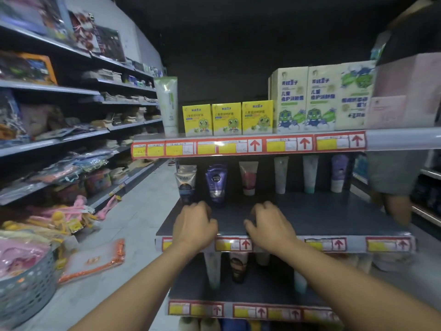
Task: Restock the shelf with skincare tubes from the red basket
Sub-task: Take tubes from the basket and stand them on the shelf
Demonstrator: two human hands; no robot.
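My left hand (194, 225) and my right hand (269, 225) rest palm down on the front of the dark middle shelf (334, 218), fingers loosely bent and apart. No tube shows in either hand. Just beyond my left hand stand a silver and dark tube (185, 185) and a purple tube (216, 182). Further right along the back stand a pink tube (248, 177) and several pale tubes (310, 173), all cap down. The red basket is out of view.
Yellow boxes (226, 119) and pale green boxes (307, 99) fill the shelf above. More tubes (238, 266) stand on the shelf below. A grey basket (23, 287) and packaged goods sit lower left. Another person (396, 173) stands close at the right.
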